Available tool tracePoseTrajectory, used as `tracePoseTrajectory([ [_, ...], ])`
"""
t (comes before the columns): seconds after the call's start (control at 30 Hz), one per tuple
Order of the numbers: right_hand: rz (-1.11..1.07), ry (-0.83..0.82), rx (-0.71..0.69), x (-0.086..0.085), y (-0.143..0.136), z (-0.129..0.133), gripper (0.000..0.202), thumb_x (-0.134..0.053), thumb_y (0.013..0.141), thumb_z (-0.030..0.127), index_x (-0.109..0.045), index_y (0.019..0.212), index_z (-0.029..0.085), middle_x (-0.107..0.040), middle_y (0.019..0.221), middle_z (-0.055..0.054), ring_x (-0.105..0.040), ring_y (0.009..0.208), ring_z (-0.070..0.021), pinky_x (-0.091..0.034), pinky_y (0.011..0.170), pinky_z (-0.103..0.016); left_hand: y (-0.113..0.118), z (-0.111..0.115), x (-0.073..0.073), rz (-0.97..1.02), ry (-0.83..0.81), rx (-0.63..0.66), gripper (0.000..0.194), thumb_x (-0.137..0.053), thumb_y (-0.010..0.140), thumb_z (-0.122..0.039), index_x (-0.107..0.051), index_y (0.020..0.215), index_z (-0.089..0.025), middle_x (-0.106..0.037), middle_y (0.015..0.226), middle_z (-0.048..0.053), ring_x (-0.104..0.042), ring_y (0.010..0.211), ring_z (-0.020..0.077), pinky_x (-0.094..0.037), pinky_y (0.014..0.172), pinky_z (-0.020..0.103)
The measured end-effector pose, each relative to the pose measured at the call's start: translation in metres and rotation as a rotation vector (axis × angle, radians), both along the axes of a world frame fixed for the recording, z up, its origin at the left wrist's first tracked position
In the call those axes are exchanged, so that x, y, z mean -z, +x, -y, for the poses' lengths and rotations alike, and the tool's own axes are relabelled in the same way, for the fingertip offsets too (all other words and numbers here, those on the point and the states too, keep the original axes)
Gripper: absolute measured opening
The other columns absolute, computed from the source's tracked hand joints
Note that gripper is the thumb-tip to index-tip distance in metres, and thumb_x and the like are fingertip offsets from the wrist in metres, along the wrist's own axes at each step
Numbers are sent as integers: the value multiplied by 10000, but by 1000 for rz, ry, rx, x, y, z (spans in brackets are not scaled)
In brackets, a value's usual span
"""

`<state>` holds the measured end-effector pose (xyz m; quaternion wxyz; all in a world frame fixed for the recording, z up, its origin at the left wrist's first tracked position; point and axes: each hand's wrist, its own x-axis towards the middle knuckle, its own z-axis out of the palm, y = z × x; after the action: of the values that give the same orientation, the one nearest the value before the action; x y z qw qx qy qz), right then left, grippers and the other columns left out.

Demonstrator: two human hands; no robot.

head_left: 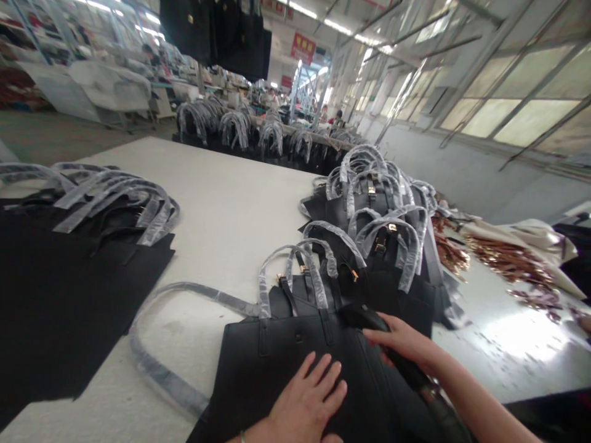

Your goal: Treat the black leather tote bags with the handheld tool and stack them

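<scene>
A black handbag [286,363] lies flat on the table in front of me, with plastic-wrapped handles reaching away from me. My left hand [307,403] rests on its front panel, fingers spread, holding nothing. My right hand [401,344] is closed around a black hand-held tool [364,318] with a rounded head; its exact kind I cannot make out. The tool's head is over the bag's upper edge, right of the handle bases; whether it touches is unclear. A long wrapped strap [143,344] loops out to the bag's left.
More black bags with wrapped handles pile up behind on the right [383,209]. Another stack of black bags [78,307] lies on the left of the pale table [221,191]. Brown straps with gold metal parts [503,252] lie at far right. Black bags [217,37] hang overhead.
</scene>
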<state>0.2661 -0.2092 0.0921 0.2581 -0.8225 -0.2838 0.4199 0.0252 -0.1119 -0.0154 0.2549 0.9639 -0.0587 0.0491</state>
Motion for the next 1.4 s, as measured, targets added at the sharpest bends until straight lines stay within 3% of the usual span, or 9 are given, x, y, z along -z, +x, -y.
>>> tracePoseTrajectory([
  [0.17, 202, 92, -18, -5, -21, -10, 624, -613, 825, 435, -411, 1342, 150, -596, 556, 53, -612, 478, -161, -481, 479, -247, -3, 0, -14, -2, -25, 5, 656, -391, 941, -559, -315, 1460, -166, -240, 1544, 145, -139, 1441, 306, -105, 1171, 492],
  [0.33, -50, 16, -235, -14, -58, 5, 606, -630, 797, 328, -443, 1358, 195, -696, 803, -8, -601, 469, -130, -464, 426, -219, 2, 9, -17, 41, -12, 7, 641, -413, 935, -540, -359, 1429, -134, -291, 1523, 151, -202, 1424, 312, -133, 1169, 456],
  [0.5, -81, -36, -346, -9, -83, -9, 525, -599, 771, 234, -530, 1291, 220, -698, 772, 8, -592, 460, -126, -458, 420, -207, 5, 21, -14, 43, -14, -25, 599, -486, 898, -523, -459, 1354, -135, -443, 1426, 134, -317, 1365, 279, -186, 1154, 383],
  [0.7, 211, 80, -450, -13, -92, -43, 560, -700, 709, 265, -603, 1258, 202, -715, 1100, -59, -642, 1038, -262, -492, 916, -333, 5, 23, -12, 0, -23, -41, 655, -418, 917, -549, -399, 1407, -113, -468, 1394, 163, -392, 1305, 294, -240, 1112, 401],
  [0.8, 113, -3, -468, -13, -88, -33, 574, -661, 743, 269, -554, 1304, 215, -737, 914, -32, -695, 733, -216, -550, 642, -281, 2, 20, -16, 34, -20, -39, 650, -432, 915, -538, -395, 1412, -120, -414, 1447, 154, -305, 1368, 292, -203, 1133, 400],
  [0.93, -25, -114, -425, -12, -83, -14, 611, -600, 778, 254, -462, 1372, 216, -701, 746, 8, -599, 437, -140, -449, 391, -210, 1, 20, -18, 83, -17, -35, 592, -462, 906, -516, -470, 1347, -122, -433, 1435, 142, -304, 1373, 271, -175, 1150, 368],
  [1.13, 249, 95, -455, -8, -99, -48, 578, -688, 709, 248, -590, 1276, 190, -737, 990, -47, -673, 907, -247, -520, 814, -319, 5, 25, -15, 52, 4, -56, 595, -433, 911, -518, -462, 1340, -106, -498, 1354, 158, -421, 1281, 289, -249, 1099, 396],
  [1.27, 352, 139, -360, -15, -107, -64, 643, -653, 754, 321, -512, 1358, 150, -744, 927, -55, -676, 845, -262, -520, 793, -356, 6, 25, -13, 93, 12, -47, 615, -459, 895, -521, -456, 1338, -96, -474, 1373, 166, -390, 1302, 292, -222, 1111, 391],
  [1.4, 216, 74, -497, -24, -109, -62, 630, -702, 719, 312, -560, 1325, 210, -726, 1105, -44, -648, 1016, -283, -485, 915, -360, 16, 33, 1, 29, -30, -69, 627, -415, 899, -549, -459, 1345, -111, -513, 1346, 169, -466, 1239, 307, -324, 1030, 424],
])
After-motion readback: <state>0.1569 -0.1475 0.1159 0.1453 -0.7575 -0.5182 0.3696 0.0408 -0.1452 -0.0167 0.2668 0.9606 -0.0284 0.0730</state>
